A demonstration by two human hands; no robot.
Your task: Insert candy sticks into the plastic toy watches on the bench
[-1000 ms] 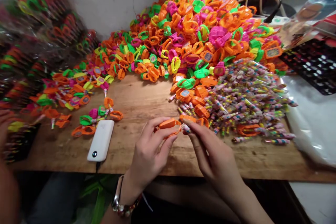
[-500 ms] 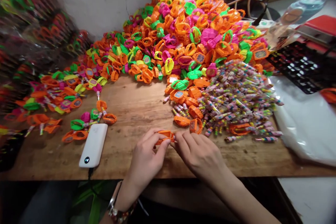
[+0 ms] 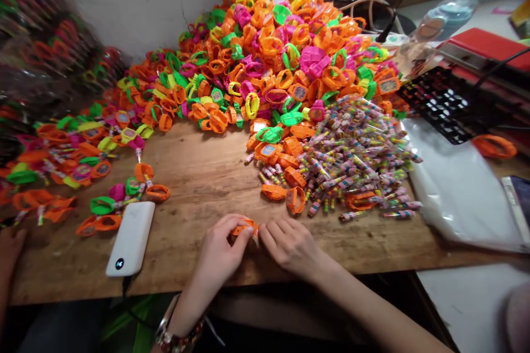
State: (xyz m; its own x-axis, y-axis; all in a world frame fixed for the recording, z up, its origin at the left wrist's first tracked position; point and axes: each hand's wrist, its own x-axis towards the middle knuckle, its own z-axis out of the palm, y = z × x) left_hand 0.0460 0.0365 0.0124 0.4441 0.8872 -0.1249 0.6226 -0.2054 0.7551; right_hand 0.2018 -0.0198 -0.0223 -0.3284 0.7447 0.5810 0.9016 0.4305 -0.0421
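My left hand [image 3: 221, 251] is closed around an orange toy watch [image 3: 243, 227] just above the wooden table [image 3: 199, 165], thumb and fingers pinching its band. My right hand [image 3: 287, 245] is beside the watch's right end, its fingers curled and pressed together; whatever they hold is hidden. Beyond my hands several orange toy watches [image 3: 295, 200] lie loose. They border a pile of small wrapped candy rolls [image 3: 351, 149] with printed pink, yellow and blue wrappers.
A big heap of toy watches [image 3: 265, 49] rises against the wall. At left are a white power bank [image 3: 131, 240] with a cable, watches with rolls attached [image 3: 151, 176], and another person's hand [image 3: 10, 245]. Plastic bags [image 3: 455, 198] and a black basket [image 3: 439, 102] lie right.
The view has shifted, so the table's contents appear further left. My hands have stayed together at the watch, which now sits lower in my left fingers. Another person's hand has appeared at the left edge.
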